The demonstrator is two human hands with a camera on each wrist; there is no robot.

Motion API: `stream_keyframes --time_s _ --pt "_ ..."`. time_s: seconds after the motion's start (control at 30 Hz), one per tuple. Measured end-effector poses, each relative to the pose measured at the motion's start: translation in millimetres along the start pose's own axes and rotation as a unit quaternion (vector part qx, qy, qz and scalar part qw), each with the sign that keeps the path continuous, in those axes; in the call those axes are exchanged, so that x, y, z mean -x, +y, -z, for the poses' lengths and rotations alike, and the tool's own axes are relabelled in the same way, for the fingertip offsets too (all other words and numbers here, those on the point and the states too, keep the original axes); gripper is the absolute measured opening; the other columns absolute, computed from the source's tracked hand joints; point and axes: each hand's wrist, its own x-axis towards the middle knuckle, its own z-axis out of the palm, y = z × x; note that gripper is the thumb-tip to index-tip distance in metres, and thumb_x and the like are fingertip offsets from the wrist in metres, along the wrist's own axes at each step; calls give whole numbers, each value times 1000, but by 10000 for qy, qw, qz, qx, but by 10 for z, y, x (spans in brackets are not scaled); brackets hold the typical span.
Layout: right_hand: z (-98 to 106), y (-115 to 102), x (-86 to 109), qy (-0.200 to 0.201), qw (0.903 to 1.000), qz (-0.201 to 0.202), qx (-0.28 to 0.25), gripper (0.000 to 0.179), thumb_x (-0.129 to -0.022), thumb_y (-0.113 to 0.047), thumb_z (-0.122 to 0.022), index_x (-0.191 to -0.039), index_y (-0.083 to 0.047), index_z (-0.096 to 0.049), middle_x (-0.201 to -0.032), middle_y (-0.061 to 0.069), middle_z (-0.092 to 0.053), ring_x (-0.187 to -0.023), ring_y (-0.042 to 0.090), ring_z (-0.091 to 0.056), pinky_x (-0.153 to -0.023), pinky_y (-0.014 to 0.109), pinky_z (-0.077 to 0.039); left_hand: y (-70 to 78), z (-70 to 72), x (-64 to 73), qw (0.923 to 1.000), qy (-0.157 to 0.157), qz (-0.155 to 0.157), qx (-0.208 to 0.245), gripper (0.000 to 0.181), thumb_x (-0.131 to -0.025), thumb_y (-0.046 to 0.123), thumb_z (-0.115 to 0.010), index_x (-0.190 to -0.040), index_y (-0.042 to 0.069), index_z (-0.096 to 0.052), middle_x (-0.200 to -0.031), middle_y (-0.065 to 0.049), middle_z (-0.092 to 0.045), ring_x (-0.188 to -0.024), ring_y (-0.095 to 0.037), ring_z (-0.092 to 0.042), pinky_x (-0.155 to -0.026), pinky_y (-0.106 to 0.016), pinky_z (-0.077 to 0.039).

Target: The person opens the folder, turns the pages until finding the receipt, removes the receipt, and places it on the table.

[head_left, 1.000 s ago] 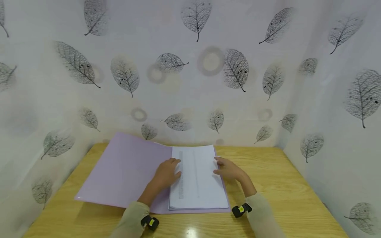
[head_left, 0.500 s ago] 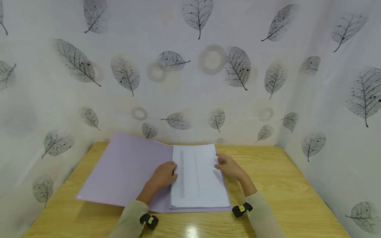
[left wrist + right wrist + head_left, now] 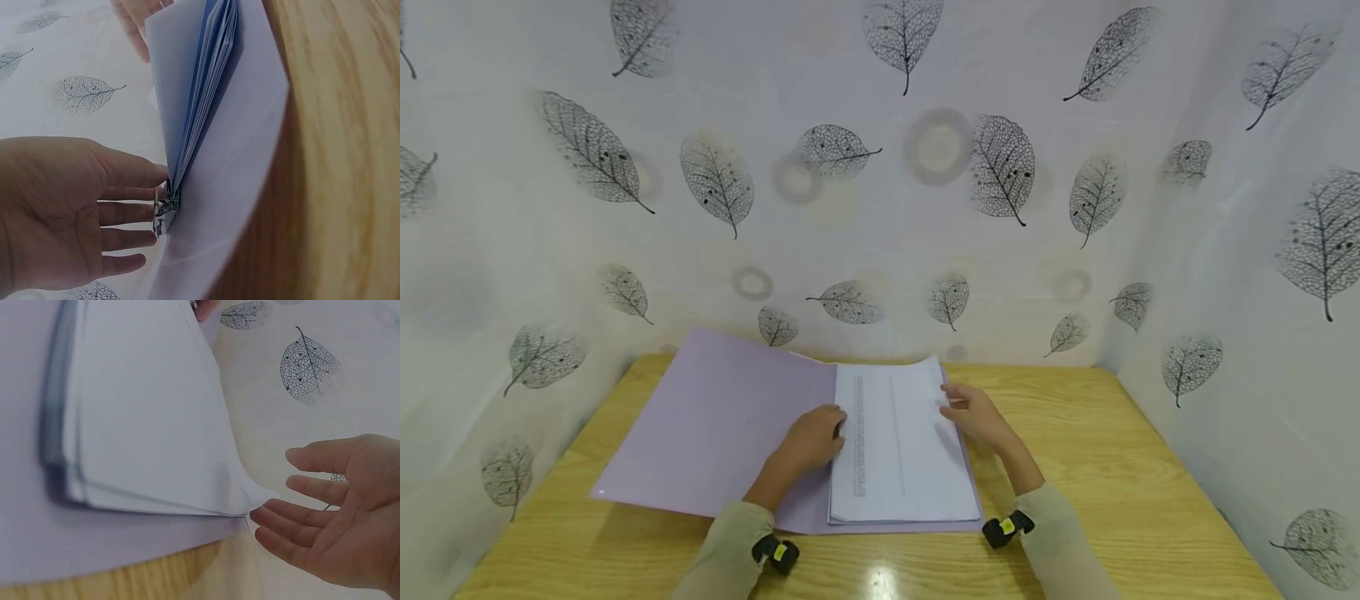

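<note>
A lilac folder [image 3: 715,425] lies open on the table, a stack of white paper [image 3: 917,450] on its right side. Along the stack's left edge is my left hand [image 3: 811,437], its fingertips at a metal clip [image 3: 166,203] at the folder's fold. In the left wrist view those fingers are extended, with the thumb at the clip's upper end. My right hand [image 3: 981,417] is at the stack's right edge, fingers spread and mostly straight. Its fingertips touch a lifted corner of the top sheet [image 3: 262,495] in the right wrist view.
The wooden table [image 3: 1120,500] extends on both sides of the folder. Behind it hangs a pale leaf-print curtain [image 3: 880,208], which also encloses both sides. The folder's left cover stands raised off the table along its front edge.
My left hand has drawn back leftward off the printed sheet to the clip. The right hand has moved slightly up along the paper's edge, and the sheet's far right corner now curls up.
</note>
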Motion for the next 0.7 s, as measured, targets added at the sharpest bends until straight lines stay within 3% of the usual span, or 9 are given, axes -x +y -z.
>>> stream_keyframes --time_s 0.27,0.47,0.7 --pt "-29 37 -50 496 9980 8 -392 54 -98 1 -60 -148 8 -43 -138 35 -55 -122 50 -60 -100 50 -57 -18 -6 -10 9999 -59 2 114 41 -94 8 -70 -131 -7 -63 -139 -24 -61 -133 -39 -57 -114 -51 -46" --pt "-29 29 -51 407 9980 -207 -438 58 -96 2 -62 -150 10 -41 -130 35 -61 -118 45 -63 -96 43 -60 -26 4 -1 9997 -234 37 108 45 -95 10 -70 -135 -7 -60 -144 -24 -57 -137 -40 -53 -117 -51 -43" --pt "27 28 -43 -17 9961 -210 -858 57 -98 2 -61 -150 9 -40 -120 31 -67 -97 21 -69 -77 26 -60 -29 19 17 9993 -312 50 177 47 -94 9 -71 -137 -7 -58 -146 -25 -55 -138 -41 -51 -118 -52 -41"
